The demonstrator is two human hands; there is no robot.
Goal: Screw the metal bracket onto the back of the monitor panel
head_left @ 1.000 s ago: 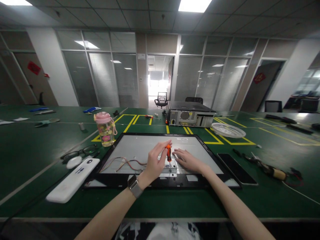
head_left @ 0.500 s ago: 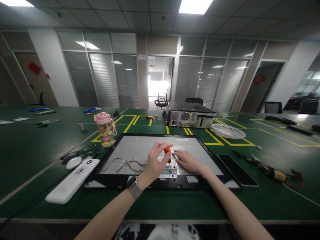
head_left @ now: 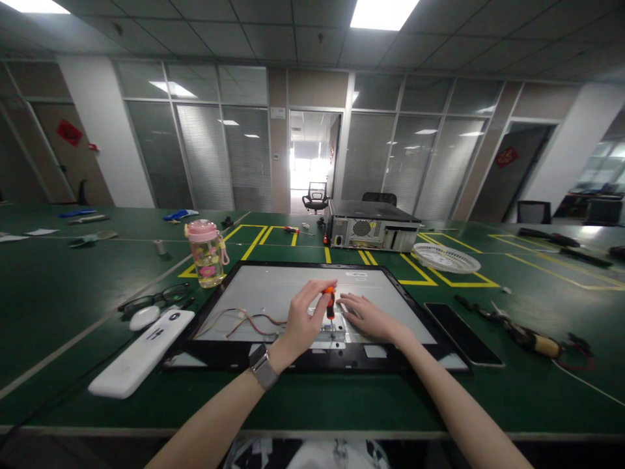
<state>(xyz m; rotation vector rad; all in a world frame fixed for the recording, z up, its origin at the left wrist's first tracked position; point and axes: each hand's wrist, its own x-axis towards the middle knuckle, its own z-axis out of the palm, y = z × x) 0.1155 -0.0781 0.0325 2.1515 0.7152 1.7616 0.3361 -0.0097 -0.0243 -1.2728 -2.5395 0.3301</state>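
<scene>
Pinched between the thumb and fingers of your left hand (head_left: 305,314) is an orange-and-black screwdriver (head_left: 331,303), with one finger reaching across the top of its handle. Your grip is closed around that handle; the shaft points down to a silver metal bracket (head_left: 338,335) just below your fingers, though the tip is too small to show whether it sits in a screw. You wear a smartwatch (head_left: 263,367) on the wrist behind this grip.

Just right of the screwdriver, your right hand (head_left: 366,317) lies loosely spread, palm down, its fingers free of any tool and resting beside the bracket on the black-framed display panel (head_left: 288,277). That panel lies flat beneath both of your hands. Thin coloured wires (head_left: 271,318) trail across it, left of your grip.

Farther left, beyond the panel's edge, you have a white oblong device (head_left: 141,358); to the right, past your other hand, is a smartphone (head_left: 461,332). Beyond your grip stand a pink-lidded water bottle (head_left: 204,254), to the left, and a desktop computer case (head_left: 374,225), to the right, with a white plastic basket (head_left: 446,268) near it.
</scene>
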